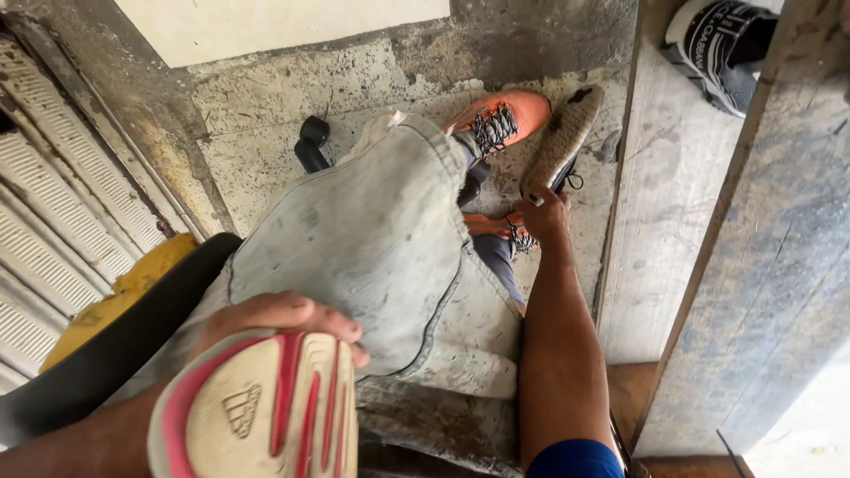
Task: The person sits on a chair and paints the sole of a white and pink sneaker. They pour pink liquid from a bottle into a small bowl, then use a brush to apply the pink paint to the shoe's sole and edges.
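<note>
At the lower left of the frame the left hand (279, 320) is wrapped round a shoe with a cream and pink sole (257, 409), sole up. Right of centre, the right hand (544, 215) pinches the heel of a black shoe with a tan sole (564, 134) on the concrete floor (283, 106), beside an orange shoe (498, 117).

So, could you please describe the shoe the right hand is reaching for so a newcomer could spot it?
Start at the concrete floor beyond the person's knees. Beside the wooden plank, the right hand grips a black shoe tipped sole-up. Unlike the two orange shoes, it shows a pale, dusty sole.
</note>
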